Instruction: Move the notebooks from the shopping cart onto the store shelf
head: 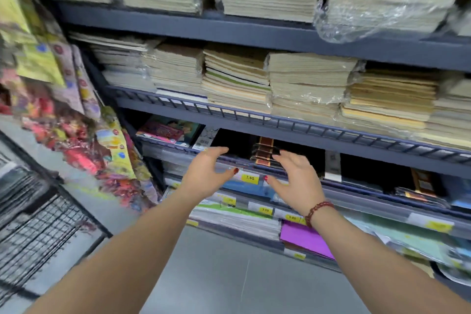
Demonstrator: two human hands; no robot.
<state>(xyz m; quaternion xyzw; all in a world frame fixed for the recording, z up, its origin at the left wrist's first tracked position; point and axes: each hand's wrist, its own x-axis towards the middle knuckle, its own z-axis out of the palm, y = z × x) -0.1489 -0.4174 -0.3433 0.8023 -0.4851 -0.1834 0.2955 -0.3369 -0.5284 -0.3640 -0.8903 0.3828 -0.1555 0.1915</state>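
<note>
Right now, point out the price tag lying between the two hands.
The yellow tag marked 2.00, between left hand and right hand; all others lie outside that gap.

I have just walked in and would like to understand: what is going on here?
A person holds both arms out toward a store shelf. The left hand and the right hand are open and hold nothing, close to the shelf edge in front of a spiral notebook. A wire shopping cart stands at the left.

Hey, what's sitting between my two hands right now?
In the head view, a yellow price tag marked 2.00, on the shelf edge, lies between the left hand and the right hand. Both hands hold nothing.
</note>
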